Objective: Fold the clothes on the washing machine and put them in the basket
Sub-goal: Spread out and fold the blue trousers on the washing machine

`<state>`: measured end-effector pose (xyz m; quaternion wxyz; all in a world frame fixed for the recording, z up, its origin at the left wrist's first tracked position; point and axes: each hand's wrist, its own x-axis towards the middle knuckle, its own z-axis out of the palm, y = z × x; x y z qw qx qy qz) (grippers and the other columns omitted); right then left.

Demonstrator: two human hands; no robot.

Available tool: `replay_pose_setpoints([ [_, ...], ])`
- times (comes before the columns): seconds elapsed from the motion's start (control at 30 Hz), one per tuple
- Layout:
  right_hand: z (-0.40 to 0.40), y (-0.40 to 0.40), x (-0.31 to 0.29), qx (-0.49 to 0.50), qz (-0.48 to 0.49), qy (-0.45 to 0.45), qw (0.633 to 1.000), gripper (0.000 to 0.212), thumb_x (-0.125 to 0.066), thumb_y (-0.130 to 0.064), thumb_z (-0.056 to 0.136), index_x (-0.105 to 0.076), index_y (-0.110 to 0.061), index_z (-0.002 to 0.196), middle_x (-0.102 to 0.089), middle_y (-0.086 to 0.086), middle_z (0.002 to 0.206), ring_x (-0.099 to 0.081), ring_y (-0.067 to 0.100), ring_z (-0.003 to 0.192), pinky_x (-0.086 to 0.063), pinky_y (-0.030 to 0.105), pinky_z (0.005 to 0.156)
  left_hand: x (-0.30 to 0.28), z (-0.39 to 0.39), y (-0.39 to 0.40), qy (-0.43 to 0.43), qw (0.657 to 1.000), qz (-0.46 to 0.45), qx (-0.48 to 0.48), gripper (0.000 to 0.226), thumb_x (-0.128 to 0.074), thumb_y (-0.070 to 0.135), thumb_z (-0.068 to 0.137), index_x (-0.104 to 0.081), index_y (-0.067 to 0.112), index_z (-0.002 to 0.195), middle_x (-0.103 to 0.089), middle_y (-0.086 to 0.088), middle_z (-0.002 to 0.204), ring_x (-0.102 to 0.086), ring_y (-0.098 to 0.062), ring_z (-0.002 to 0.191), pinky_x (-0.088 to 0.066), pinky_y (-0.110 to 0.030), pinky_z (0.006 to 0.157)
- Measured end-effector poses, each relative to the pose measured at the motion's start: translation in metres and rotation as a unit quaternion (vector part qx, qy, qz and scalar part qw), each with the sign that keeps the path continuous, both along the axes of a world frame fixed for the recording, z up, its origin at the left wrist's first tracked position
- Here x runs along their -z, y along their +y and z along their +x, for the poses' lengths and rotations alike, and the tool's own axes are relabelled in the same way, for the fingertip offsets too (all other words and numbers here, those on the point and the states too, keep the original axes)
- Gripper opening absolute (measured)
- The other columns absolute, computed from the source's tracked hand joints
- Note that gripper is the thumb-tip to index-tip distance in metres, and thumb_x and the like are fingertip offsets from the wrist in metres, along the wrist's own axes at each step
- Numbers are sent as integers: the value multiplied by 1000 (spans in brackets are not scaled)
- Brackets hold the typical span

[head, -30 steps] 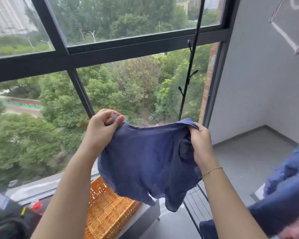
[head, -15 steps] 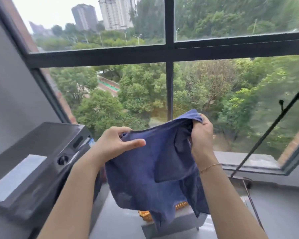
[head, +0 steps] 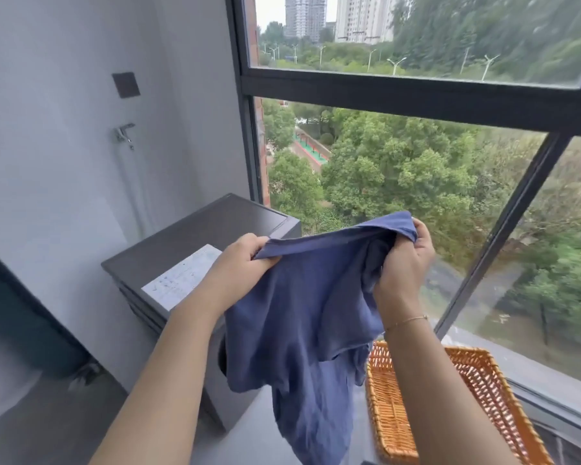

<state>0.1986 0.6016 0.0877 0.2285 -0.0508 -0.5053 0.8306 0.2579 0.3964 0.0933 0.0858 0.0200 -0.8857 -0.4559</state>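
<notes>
Both my hands, left (head: pixel 245 260) and right (head: pixel 404 263), pinch the shirt's (head: pixel 299 323) top edge, washer (head: pixel 195 243) lying left, nearer my left hand.

garment (head: pixel 302 317) held between washing machine (head: pixel 195 243) (left) and basket (head: pixel 477 391) (right), window (head: pixel 416 92) behind

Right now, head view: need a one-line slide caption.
Both hands, left and right, hold a blue garment up between the washing machine and the wicker basket.
</notes>
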Motion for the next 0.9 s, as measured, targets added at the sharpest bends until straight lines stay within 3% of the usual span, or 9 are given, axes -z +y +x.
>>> replay_pose_setpoints([
  [0.13,-25,-68,10,-15,-10,10,1000,31,-37,7,93,-53,-18,82,-52,-2,74,-45,3,61,-41,17,59,10,-12,-59,1,1000,5,-24,23,-51,24,97,-49,10,79,-46,7,66,-39,-11,65,-32,-30,64],
  [0.37,-95,-145,26,-29,-30,2,999,31,-37,5,92,-52,-19,81,-50,-3,72,-44,7,65,-42,21,59,25,-56,-121,-5,998,2,-65,20,-50,24,97,-54,8,86,-52,-13,76,-38,-14,68,-33,-29,63],
  [0.57,-176,-189,32,-47,-20,19,999,34,-34,13,87,-59,-11,86,-54,-2,74,-47,-1,61,-43,15,59,39,-121,-151,-1,991,21,-131,22,-52,22,96,-52,4,83,-43,5,63,-34,-12,61,-30,-21,54],
  [0.67,-233,-210,40,-78,-12,5,997,39,-32,16,82,-62,-4,97,-57,0,78,-52,4,66,-46,19,63,48,-163,-165,-2,986,21,-168,20,-53,21,95,-54,5,83,-44,9,61,-35,-10,59,-30,-17,51],
  [0.77,-303,-234,46,-136,5,-16,991,46,-31,15,77,-64,-10,96,-61,1,84,-55,12,77,-50,23,71,54,-216,-175,-9,974,26,-226,15,-53,17,95,-56,8,83,-44,13,57,-34,-9,57,-30,-20,53],
  [0.9,-378,-261,38,-233,54,-35,970,46,-28,14,77,-58,-20,85,-57,-3,77,-50,7,70,-44,19,67,60,-273,-186,-25,955,49,-293,12,-51,16,94,-61,13,88,-55,-2,69,-40,-12,65,-33,-27,61],
])
